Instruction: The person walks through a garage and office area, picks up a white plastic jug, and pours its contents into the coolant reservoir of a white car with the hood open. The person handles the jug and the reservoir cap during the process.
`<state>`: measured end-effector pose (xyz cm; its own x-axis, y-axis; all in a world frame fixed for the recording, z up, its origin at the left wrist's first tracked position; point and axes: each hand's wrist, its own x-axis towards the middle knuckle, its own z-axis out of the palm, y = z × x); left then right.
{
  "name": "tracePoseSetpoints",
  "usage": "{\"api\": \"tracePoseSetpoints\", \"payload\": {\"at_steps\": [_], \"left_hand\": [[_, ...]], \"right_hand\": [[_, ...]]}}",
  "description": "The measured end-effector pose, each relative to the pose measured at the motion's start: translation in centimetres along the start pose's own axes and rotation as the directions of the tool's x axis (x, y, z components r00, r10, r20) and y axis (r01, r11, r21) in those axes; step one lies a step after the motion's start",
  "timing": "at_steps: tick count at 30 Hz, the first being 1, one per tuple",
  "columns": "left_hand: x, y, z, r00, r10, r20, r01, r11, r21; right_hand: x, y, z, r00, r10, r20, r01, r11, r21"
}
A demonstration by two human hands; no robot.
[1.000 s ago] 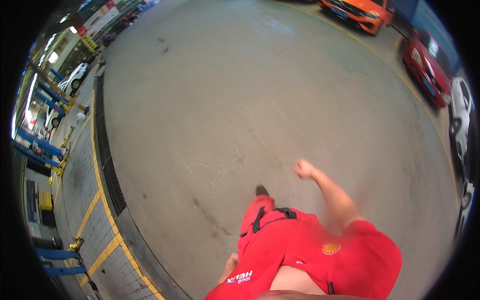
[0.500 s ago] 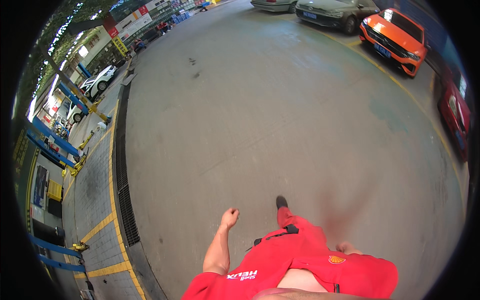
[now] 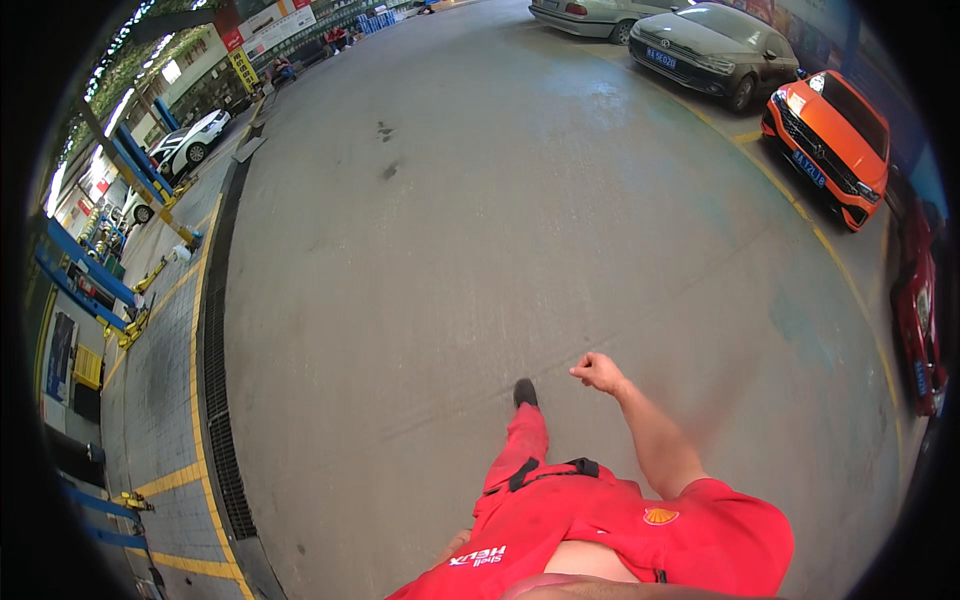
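Lifts (image 3: 88, 262): blue posts on yellow feet stand along our left, a white car (image 3: 195, 142) farther up among them.
Yellow stripe (image 3: 203, 425): it edges the paved strip, with a dark drain grate (image 3: 215, 380) running just beside it.
Floor (image 3: 420, 270): grey concrete gives us a broad stretch from grate to parked cars.
Left hand (image 3: 457, 542): low beside our red clothes (image 3: 600, 505), mostly hidden by them; we cannot tell whether it is spread or pressed together.
Shoe (image 3: 525, 394): black, on the concrete, left of our right hand.
Right hand (image 3: 598, 372): out over the floor, fingers curled in together, well apart from the cars.
Parked cars: grey (image 3: 715, 55), orange (image 3: 835, 145) and red (image 3: 918, 305), beyond a yellow line (image 3: 812, 230).
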<state>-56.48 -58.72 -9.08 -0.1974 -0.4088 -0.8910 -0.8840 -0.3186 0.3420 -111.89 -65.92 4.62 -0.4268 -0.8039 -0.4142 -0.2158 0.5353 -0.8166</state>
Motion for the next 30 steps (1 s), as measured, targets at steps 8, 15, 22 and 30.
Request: {"api": "tracePoseSetpoints", "payload": {"at_steps": [8,15,22,30], "left_hand": [[15.9,26.6,-18.5,0.973,0.208,-0.101,-0.175,0.949,0.261],[22.3,54.3,-36.2,0.804,0.481,-0.351,-0.494,0.868,0.058],[25.3,63.3,-40.4,0.968,0.185,-0.171,-0.138,0.957,0.255],[32.0,59.7,-36.4,0.991,0.106,-0.078,-0.122,0.964,-0.235]], "right_hand": [[3.6,15.8,-5.2,0.747,0.661,-0.077,-0.661,0.750,0.031],[2.6,27.7,-8.1,0.379,0.920,0.100,-0.815,0.280,0.508],[29.1,10.2,-18.1,0.891,0.452,-0.047,-0.405,0.742,-0.534],[66.3,-22.2,-27.2,0.989,0.110,-0.102,-0.107,0.994,0.033]]}}
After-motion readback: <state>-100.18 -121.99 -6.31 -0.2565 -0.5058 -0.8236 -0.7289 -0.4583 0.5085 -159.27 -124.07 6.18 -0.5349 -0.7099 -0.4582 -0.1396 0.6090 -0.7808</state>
